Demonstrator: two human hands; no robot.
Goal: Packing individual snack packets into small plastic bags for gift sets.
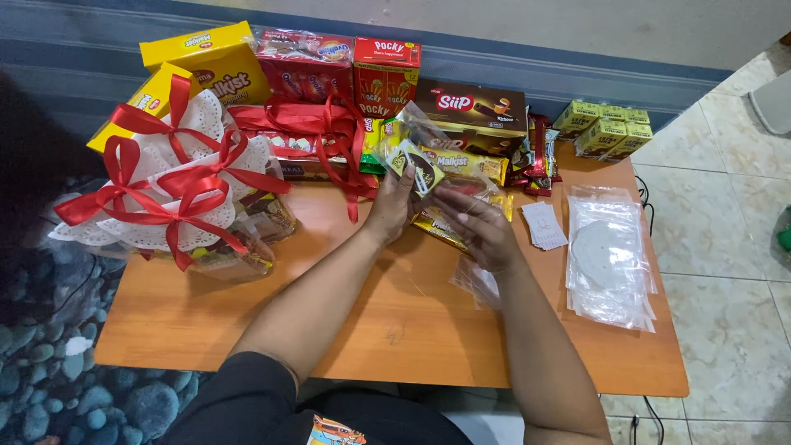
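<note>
Hands meet over the middle of the low wooden table (395, 330), toward its far edge. The left hand (394, 206) has its fingers closed around a clear cellophane bag (412, 136), which stands upright with its crinkled mouth open upward. The right hand (478, 227) sits just beside it, fingers curled loosely on the bag's lower part and on a small dark-and-yellow snack packet (418, 167) at its opening. The packet is flat and glossy, its long axis tilted from upper left to lower right. The left hand is the nearer one to the bag's mouth.

Finished parcels (173, 185) with white paper doilies and shiny red ribbon bows crowd the left edge. Cardboard snack boxes (387, 74) line the far edge, small green cartons (606, 128) sit at the far right corner, and a stack of flat clear sleeves (610, 264) holding doilies lies along the right edge, beside small white cards (544, 224).
</note>
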